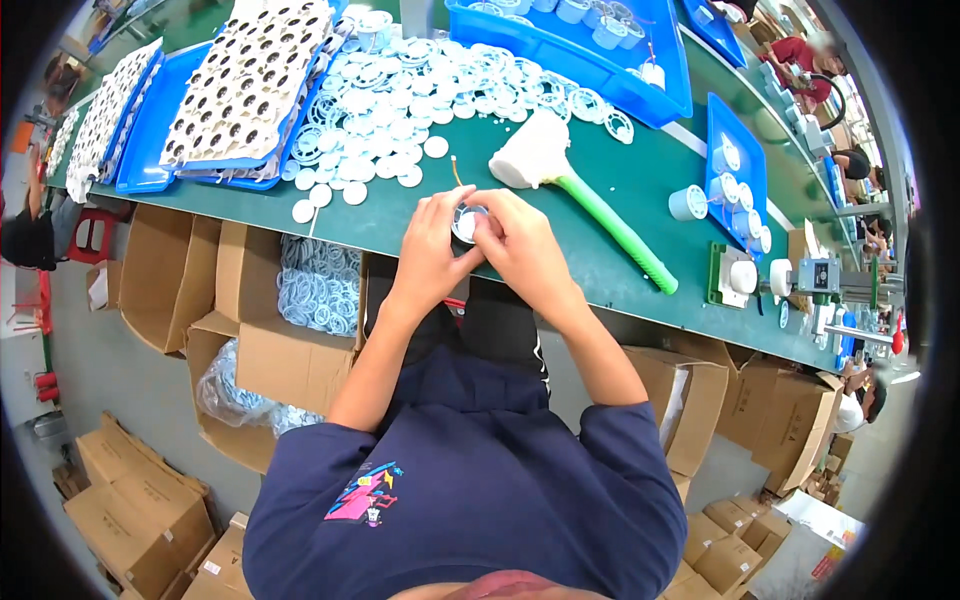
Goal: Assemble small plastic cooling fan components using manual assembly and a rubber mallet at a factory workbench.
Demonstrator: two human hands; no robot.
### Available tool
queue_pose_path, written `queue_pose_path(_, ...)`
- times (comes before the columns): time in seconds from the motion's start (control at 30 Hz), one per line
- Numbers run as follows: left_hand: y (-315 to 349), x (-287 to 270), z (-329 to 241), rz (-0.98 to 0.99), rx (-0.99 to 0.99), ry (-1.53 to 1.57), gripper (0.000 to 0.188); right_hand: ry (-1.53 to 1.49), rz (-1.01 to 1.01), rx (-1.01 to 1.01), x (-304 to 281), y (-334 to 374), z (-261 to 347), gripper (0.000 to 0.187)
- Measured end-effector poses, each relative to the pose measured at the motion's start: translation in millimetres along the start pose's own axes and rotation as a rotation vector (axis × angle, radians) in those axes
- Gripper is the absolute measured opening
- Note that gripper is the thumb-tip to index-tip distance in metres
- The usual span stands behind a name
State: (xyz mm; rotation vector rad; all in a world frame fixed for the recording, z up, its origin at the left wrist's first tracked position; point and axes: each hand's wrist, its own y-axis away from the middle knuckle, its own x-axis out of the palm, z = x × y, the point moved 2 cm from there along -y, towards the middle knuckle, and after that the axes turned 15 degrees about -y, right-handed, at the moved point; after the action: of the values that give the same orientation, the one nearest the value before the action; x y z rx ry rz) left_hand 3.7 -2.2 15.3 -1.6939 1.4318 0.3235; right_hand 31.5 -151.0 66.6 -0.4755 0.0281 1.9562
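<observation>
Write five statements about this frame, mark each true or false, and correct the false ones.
1. The left hand and right hand both hold one small round plastic part. True.
2. The mallet's handle is red. False: the handle is green.
3. Loose pale plastic discs lie piled on the green table. True.
4. The mallet lies inside the large blue bin. False: the mallet lies on the table, outside the bin.
5. A cup-shaped part sits left of the small blue tray at the right. True.
</observation>
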Motion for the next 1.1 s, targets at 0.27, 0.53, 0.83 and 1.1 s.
queue_pose_path(0.27,1,-2,1,0.019,-0.058,0.002,0.065,0.359,-0.127,-0.086,-25,-35,-1,0.024)
queue_pose_path(0.53,3,0,1,-0.001,-0.051,-0.009,0.065,0.815,0.084,-0.128,-39,-146,-48,0.036)
queue_pose_path(0.83,8,-2,2,-0.013,-0.041,-0.005,0.065,0.562,-0.188,-0.300,-55,-115,-15,0.015)
queue_pose_path(1.1,1,1,0,-0.052,-0.033,-0.016,0.062,-0.268,-0.340,0.492,-63,55,-40,0.019)
